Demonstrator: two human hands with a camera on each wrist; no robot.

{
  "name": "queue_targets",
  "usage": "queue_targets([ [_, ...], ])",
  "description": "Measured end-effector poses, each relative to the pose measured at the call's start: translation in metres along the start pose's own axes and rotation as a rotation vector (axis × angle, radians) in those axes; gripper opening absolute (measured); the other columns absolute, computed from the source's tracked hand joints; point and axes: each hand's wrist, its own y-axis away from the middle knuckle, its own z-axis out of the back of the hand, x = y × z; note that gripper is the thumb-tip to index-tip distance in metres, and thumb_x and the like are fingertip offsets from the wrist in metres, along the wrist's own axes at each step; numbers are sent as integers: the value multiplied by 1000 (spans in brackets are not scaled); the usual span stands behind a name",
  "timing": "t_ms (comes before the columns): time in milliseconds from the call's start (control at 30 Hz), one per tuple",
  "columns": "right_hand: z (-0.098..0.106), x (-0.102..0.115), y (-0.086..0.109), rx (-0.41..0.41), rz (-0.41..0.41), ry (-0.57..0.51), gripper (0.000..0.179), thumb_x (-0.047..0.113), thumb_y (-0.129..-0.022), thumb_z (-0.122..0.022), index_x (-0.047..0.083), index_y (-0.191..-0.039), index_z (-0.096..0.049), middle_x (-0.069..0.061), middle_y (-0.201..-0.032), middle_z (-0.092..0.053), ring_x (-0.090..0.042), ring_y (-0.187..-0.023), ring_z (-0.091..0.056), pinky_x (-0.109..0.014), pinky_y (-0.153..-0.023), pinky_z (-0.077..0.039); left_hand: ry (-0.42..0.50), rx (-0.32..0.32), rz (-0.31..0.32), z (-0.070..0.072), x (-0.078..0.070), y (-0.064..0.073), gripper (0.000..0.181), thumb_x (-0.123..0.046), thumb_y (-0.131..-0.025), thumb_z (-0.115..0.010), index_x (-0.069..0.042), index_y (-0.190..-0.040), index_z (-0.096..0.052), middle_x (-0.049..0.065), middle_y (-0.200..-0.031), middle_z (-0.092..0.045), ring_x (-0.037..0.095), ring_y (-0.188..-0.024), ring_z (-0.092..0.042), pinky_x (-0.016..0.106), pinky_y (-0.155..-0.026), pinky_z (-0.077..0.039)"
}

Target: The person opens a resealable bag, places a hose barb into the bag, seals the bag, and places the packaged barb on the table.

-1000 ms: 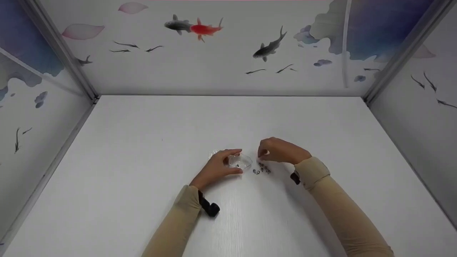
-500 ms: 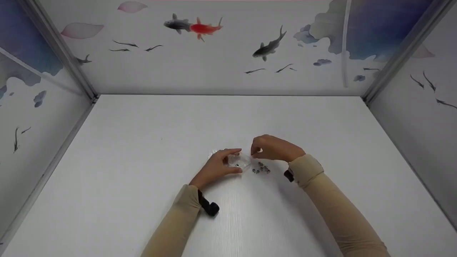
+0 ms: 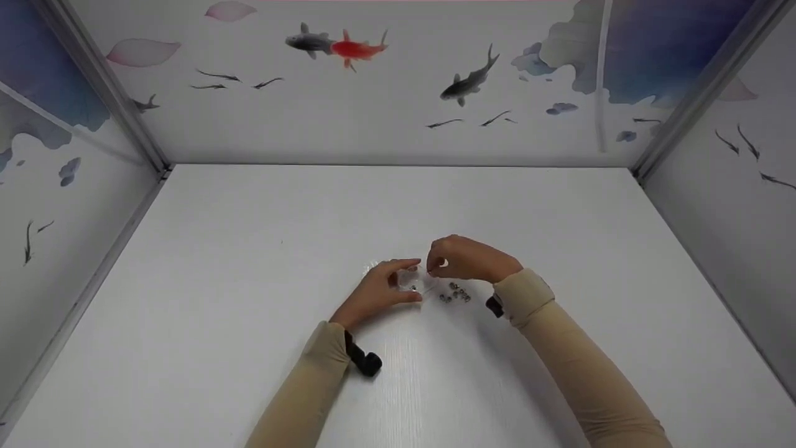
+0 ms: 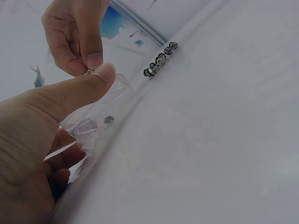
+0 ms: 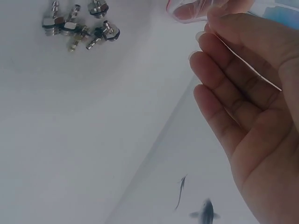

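Observation:
My left hand (image 3: pixel 375 291) holds a clear plastic zip bag (image 4: pixel 88 135), its mouth spread between thumb and fingers. One small metal hose fitting (image 4: pixel 109 121) shows through the bag's film. Over the bag's mouth is my right hand (image 3: pixel 472 258), thumb and index finger pinched together. Between those fingertips a bit of a metal fitting (image 4: pixel 87 72) shows in the left wrist view; the rest of it is hidden. Just right of the bag lies a loose group of metal fittings (image 5: pixel 77 25) with dark rings, on the white table.
The white tabletop (image 3: pixel 249 348) reaches back to a printed panel (image 3: pixel 398 118) with painted fish. Similar side panels stand left and right, joined by grey metal posts (image 3: pixel 140 118). Crinkled clear plastic (image 3: pixel 372 267) shows behind my left hand.
My right hand has moved left from above the group of fittings to the bag's mouth, its fingertips still pinched. The left hand and bag have stayed nearly in place.

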Motion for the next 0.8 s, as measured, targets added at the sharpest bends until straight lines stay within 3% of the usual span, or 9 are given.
queue_targets([
  [300,-3,-3,0,-30,52,13,13,6,-86,-70,4,-98,-75,-6,-93,-71,-17,-87,-65,-32,-80,-53,-12,-5,14,0,-1,0,66,-35,-80,-78,-22,-139,-53,-2,-133,-59,15,-100,-48,33,-88,-40],
  [800,-3,-13,11,41,-115,-4,15,7,-88,-68,6,-101,-75,-4,-98,-72,-16,-91,-65,-33,-83,-53,-41,-14,4,-1,2,0,64,-34,-80,-78,-21,-138,-54,-1,-132,-58,15,-100,-49,32,-88,-41],
])
